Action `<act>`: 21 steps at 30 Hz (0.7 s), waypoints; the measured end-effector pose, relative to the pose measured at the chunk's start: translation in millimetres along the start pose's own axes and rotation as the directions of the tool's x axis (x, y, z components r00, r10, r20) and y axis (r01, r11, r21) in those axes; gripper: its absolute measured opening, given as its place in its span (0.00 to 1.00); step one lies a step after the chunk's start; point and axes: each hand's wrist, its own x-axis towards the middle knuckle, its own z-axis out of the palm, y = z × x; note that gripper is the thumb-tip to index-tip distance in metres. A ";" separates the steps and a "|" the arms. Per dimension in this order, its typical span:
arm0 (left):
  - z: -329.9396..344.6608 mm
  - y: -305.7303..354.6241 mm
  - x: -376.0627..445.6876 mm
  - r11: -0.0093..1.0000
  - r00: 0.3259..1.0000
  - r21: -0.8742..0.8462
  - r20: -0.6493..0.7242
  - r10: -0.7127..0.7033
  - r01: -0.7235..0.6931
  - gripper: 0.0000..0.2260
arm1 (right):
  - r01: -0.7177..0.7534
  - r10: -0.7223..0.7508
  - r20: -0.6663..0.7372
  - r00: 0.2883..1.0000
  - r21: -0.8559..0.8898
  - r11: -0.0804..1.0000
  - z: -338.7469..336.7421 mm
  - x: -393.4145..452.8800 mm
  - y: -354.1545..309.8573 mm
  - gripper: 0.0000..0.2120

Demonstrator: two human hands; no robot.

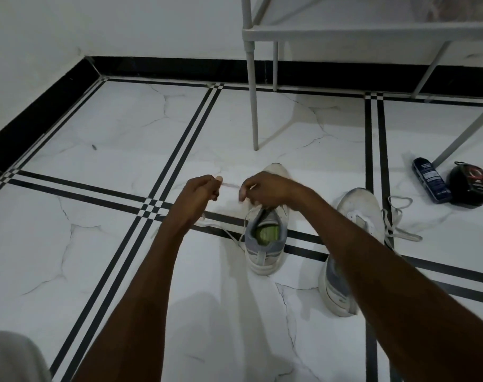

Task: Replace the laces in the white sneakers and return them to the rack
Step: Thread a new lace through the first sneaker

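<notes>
A white sneaker (265, 244) with a grey collar and green insole stands on the floor, toe pointing away from me. My right hand (265, 188) hovers over its tongue and pinches a white lace (230, 185). That lace runs left to my left hand (200, 193), which grips it with curled fingers. More lace trails on the floor left of the shoe (229, 232). The second white sneaker (358, 216) lies to the right, partly hidden by my right forearm, with a lace (397, 224) spread loosely beside it.
A white metal shoe rack (345, 31) stands at the back, its legs (253, 106) reaching the floor just beyond the shoes. A dark blue spray can (430, 183) and a round black polish tin (470, 184) lie at the right. A black skirting runs along the walls.
</notes>
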 end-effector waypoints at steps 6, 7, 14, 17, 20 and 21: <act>1.1 -17.1 -7.3 0.998 1.000 0.060 -0.002 -0.013 0.014 0.18 | -0.069 0.070 -0.220 0.973 0.013 0.998 -2.3 2.6 15.9 0.28; 5.8 -14.7 -6.9 0.996 1.000 0.088 0.015 -0.003 0.001 0.18 | -0.029 0.027 -0.129 0.991 -0.011 1.000 1.6 -1.7 11.3 0.29; 18.2 -9.4 1.5 0.994 0.998 0.103 0.061 0.033 -0.039 0.18 | -0.018 0.039 -0.389 0.920 0.057 0.998 6.5 3.7 18.2 0.13; 13.1 -15.7 1.0 0.994 0.999 0.096 0.023 0.040 -0.042 0.17 | -0.034 0.110 -0.568 0.816 0.143 0.989 -8.2 4.0 34.0 0.15; 17.3 -15.0 -0.8 0.986 0.997 0.153 0.045 0.060 -0.066 0.17 | 0.077 -0.070 -0.164 0.984 0.039 0.996 -1.5 -6.9 19.7 0.26; 20.7 -12.1 -1.4 0.984 0.996 0.159 0.053 0.068 -0.076 0.17 | 0.112 -0.112 -0.061 0.992 0.001 0.994 4.2 -9.5 14.6 0.21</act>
